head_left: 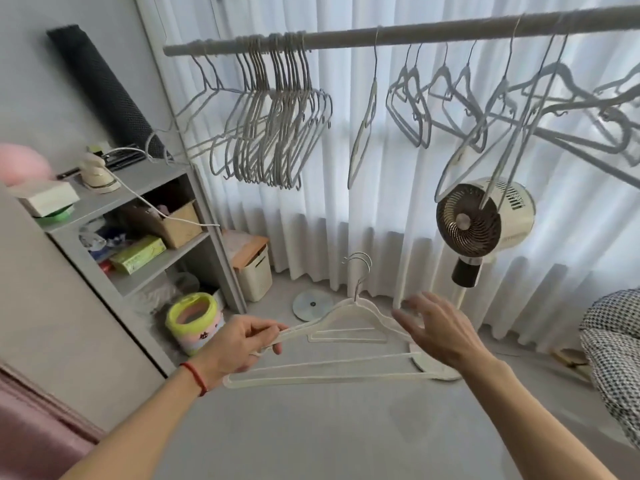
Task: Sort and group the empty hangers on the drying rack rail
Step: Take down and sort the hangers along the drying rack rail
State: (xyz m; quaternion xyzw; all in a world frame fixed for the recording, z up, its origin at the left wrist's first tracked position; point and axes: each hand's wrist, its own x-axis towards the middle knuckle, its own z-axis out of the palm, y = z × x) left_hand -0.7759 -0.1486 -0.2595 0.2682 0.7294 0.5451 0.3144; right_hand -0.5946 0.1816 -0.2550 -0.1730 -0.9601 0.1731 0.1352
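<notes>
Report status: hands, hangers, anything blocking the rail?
Left hand gripping white hangers off the rail; right hand open beside them. Tight bunch at rail left, loose ones right. Fan behind, not blocking.

Rail (415,29): bunched hangers (273,126) left, scattered hangers (485,109) right.
</notes>
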